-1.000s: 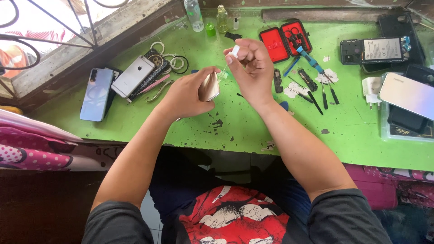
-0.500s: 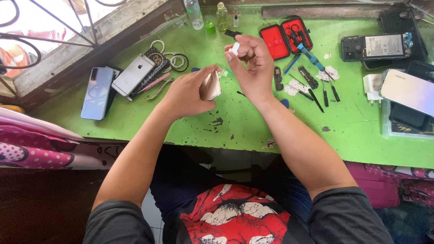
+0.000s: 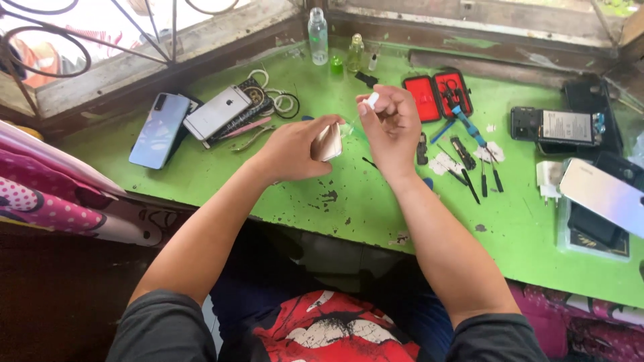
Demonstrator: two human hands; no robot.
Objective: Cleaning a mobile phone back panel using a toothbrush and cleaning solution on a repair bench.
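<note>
1. left hand (image 3: 295,149): clamped on a small gold phone (image 3: 328,142), held above the green bench (image 3: 376,208).
2. right hand (image 3: 392,127): fingers pinched together on a small white piece (image 3: 372,100), just beside the phone.

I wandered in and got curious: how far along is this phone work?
Looks midway. Done: one dark phone lies opened up on the green table, and the red tool case is open. In hand: the left hand holds a gold phone, the right hand pinches a small white piece. Left: reassembly, probably.
</note>
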